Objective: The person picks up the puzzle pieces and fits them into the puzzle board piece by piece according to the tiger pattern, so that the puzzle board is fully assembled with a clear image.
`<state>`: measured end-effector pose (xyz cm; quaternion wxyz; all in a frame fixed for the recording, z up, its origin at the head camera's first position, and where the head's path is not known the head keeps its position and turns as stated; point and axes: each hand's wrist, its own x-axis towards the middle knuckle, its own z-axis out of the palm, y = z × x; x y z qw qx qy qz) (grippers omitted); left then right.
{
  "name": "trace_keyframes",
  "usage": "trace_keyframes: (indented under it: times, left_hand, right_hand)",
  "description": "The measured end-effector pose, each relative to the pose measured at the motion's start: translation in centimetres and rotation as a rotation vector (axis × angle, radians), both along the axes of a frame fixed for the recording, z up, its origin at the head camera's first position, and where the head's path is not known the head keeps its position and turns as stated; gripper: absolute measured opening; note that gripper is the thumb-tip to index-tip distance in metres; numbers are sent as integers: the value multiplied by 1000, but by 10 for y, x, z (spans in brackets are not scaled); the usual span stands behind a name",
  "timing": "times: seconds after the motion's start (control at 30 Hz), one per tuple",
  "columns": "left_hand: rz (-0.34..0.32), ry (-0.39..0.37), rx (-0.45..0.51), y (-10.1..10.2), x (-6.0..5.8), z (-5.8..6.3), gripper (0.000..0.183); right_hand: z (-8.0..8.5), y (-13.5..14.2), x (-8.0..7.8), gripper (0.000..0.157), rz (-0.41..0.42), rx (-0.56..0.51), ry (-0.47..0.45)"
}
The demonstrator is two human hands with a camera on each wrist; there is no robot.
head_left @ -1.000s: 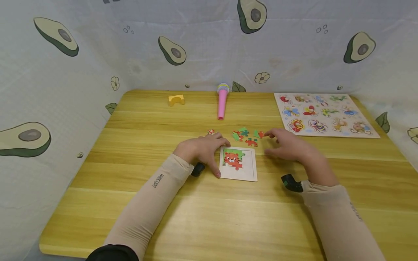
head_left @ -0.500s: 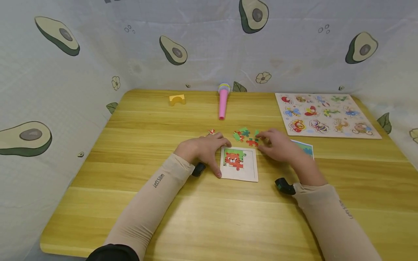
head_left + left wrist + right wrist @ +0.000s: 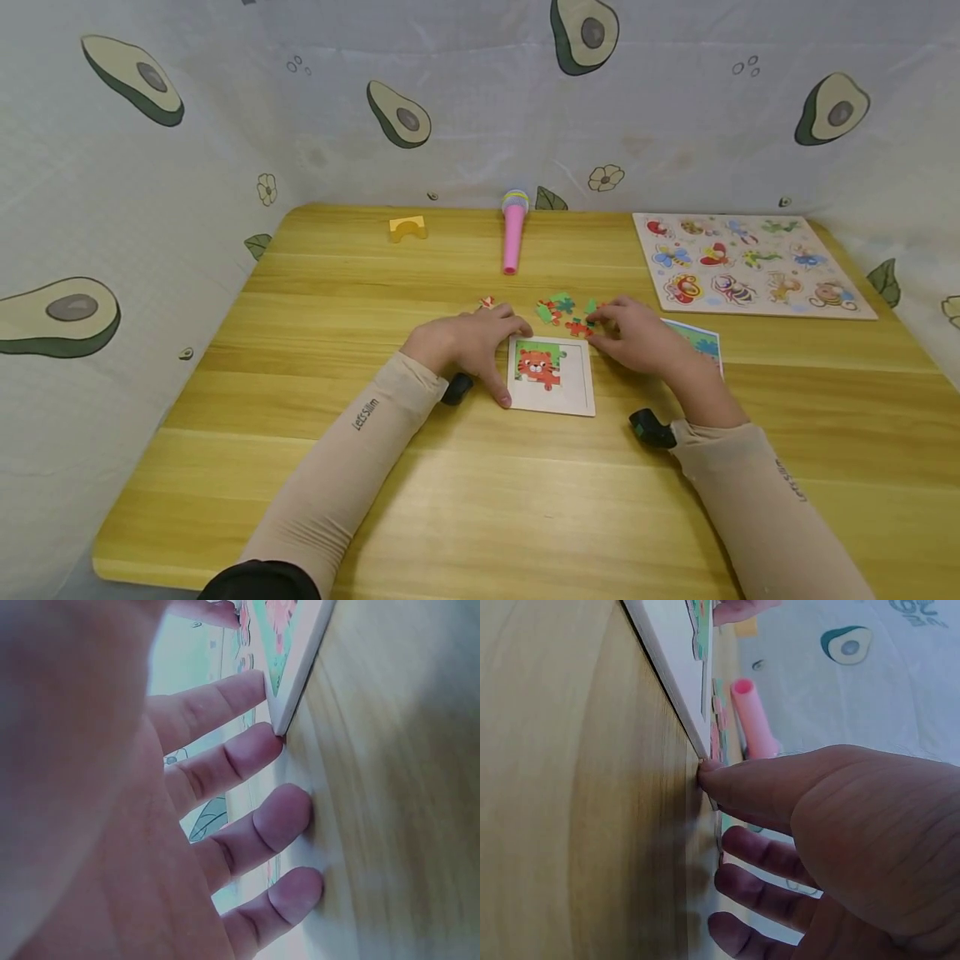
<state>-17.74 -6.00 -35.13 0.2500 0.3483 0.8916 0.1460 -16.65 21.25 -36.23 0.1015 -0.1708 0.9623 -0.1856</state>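
Observation:
A square puzzle board (image 3: 570, 387) lies on the table, with a partly assembled red tiger face on green (image 3: 536, 367) in its upper left. My left hand (image 3: 476, 346) grips the board's left side, thumb at the lower corner and fingers at the upper one; in the left wrist view, fingertips (image 3: 259, 746) touch the corner. Loose puzzle pieces (image 3: 558, 307) lie just behind the board. My right hand (image 3: 633, 333) is at the right end of these, thumb and forefinger pinching a small puzzle piece mostly hidden by the fingers. Its other fingers (image 3: 739, 885) are bent beside the thumb.
A pink toy microphone (image 3: 512, 237) and a yellow arch block (image 3: 407, 228) stand farther back. At the back right lies a large insect picture board (image 3: 750, 267). A printed card (image 3: 701, 340) shows behind the right wrist. One more red piece (image 3: 487, 302) lies beyond the left hand.
My right hand has moved left onto the loose pieces, bringing thumb and forefinger together there and uncovering the printed card. The left hand stays on the board.

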Motion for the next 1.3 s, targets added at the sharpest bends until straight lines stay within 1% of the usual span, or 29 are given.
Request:
trace_keyframes:
  times: [0.2,0.3,0.43,0.63,0.9,1.07,1.3]
  left_hand:
    - [3,3,-3,1,0,-1,103]
    - [3,4,-2,2,0,-1,103]
    - [4,7,-3,2,0,-1,103]
    - [5,7,2,2,0,-1,103]
    - [8,3,6,1,0,0,103]
    - [4,5,3,0,1,0,102]
    - [4,3,-1,1,1,0,102]
  right_hand:
    - [-1,0,0,31,11,-14,5]
    - [0,1,0,29,3,-27,-2]
    - [5,2,0,30,-3,-54,-34]
    - [17,3,2,30,15,-92,-106]
    - [25,0,8,24,104,-76,-115]
    - [29,-3,11,26,130,-38,-189]
    - [32,-6,15,26,174,-38,-271]
